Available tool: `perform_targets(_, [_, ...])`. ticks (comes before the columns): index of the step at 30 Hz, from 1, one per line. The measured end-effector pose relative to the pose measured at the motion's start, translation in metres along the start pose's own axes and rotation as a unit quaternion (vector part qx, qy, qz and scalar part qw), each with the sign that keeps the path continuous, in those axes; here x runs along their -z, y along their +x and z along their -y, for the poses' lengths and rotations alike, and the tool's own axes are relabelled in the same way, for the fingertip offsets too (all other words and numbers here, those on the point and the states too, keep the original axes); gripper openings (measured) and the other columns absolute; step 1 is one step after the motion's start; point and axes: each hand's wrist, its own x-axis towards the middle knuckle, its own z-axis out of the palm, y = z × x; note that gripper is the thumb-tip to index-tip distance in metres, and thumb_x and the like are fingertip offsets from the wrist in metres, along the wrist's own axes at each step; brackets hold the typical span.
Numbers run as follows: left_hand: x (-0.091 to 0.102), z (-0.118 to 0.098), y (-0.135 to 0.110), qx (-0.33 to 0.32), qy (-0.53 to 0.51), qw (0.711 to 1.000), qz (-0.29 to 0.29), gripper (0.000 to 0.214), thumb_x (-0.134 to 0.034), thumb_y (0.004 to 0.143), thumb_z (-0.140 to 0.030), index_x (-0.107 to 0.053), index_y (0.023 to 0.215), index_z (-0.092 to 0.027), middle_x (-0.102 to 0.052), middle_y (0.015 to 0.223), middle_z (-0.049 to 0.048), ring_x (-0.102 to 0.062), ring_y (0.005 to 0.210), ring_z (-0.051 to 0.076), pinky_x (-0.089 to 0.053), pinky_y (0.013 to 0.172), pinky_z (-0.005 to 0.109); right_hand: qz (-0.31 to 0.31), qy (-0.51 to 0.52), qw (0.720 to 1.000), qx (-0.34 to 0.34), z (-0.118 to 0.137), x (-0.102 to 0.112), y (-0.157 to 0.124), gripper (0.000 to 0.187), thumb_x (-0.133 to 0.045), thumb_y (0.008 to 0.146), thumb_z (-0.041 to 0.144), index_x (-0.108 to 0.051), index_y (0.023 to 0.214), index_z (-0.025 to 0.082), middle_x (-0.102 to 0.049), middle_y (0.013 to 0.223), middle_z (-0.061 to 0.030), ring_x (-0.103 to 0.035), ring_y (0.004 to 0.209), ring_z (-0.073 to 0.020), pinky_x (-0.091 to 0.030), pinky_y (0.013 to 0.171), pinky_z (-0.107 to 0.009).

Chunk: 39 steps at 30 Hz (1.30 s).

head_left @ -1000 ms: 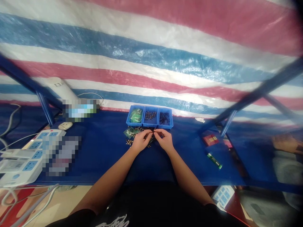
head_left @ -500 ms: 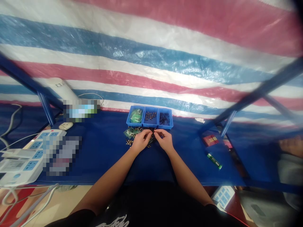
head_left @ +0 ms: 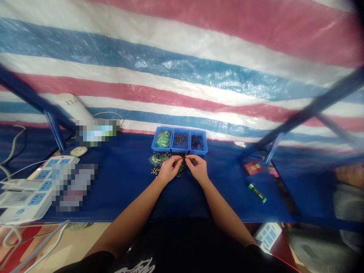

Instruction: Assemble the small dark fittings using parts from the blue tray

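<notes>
My left hand and my right hand meet fingertip to fingertip over a small pile of loose dark and brassy parts on the blue table. Both hands are pinched shut on something too small to make out. Just beyond them stands a blue tray with three compartments: green pieces on the left, small brassy parts in the middle, dark parts on the right. A few green pieces lie beside my left hand.
White power strips and cables lie at the left edge. A red packet and a green stick lie to the right. Blue frame bars slant on both sides. Another person's arm shows at far right. A striped tarp hangs behind.
My hands stay in the same spot with only slight finger movement. The other person's arm at far right has shifted a little.
</notes>
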Motion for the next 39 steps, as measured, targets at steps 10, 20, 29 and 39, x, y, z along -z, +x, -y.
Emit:
perform_targets(10, [0.0029,-0.0013,-0.0007,0.004,0.006,1.0,0.001,0.019,-0.051,0.093,-0.032,-0.06,0.103,-0.019,-0.068,0.079,0.0018,-0.066,0.069,0.013,-0.05,0.065,0.023,0.014,0.024,0.999,0.017,-0.0054,-0.0039,-0.0024,0.018,-0.064,0.082,0.032,-0.073,0.095,0.023,-0.073,0.092,-0.0045,-0.066,0.075,-0.0183,-0.056,0.073,-0.032])
perform_targets(20, [-0.0028,0.0076,-0.0007,0.003,0.024,1.0,0.001,0.021,-0.049,0.094,-0.034,-0.062,0.104,-0.02,-0.069,0.081,0.0021,-0.066,0.069,0.014,-0.051,0.065,0.023,0.016,0.021,1.0,0.009,-0.005,-0.0034,-0.0023,0.019,-0.064,0.082,0.032,-0.072,0.096,0.022,-0.073,0.094,-0.0046,-0.066,0.074,-0.0177,-0.056,0.073,-0.031])
perform_targets(29, [-0.0009,0.0036,-0.001,-0.001,0.022,1.0,-0.003,0.025,-0.054,0.092,-0.035,-0.06,0.11,-0.02,-0.069,0.077,0.0006,-0.065,0.066,0.013,-0.051,0.064,0.023,0.008,0.022,1.0,0.019,-0.0079,-0.0034,-0.0024,0.018,-0.063,0.083,0.031,-0.072,0.096,0.023,-0.072,0.093,-0.0045,-0.066,0.075,-0.0182,-0.056,0.073,-0.032])
perform_targets(39, [-0.0004,0.0027,0.0007,0.021,0.036,0.999,0.009,0.022,-0.047,0.095,-0.034,-0.063,0.1,-0.019,-0.068,0.075,0.001,-0.065,0.066,0.012,-0.05,0.064,0.021,0.009,0.006,1.0,0.011,-0.003,-0.0021,-0.0023,0.02,-0.063,0.082,0.033,-0.073,0.095,0.022,-0.073,0.088,-0.0041,-0.064,0.069,-0.0172,-0.055,0.068,-0.031])
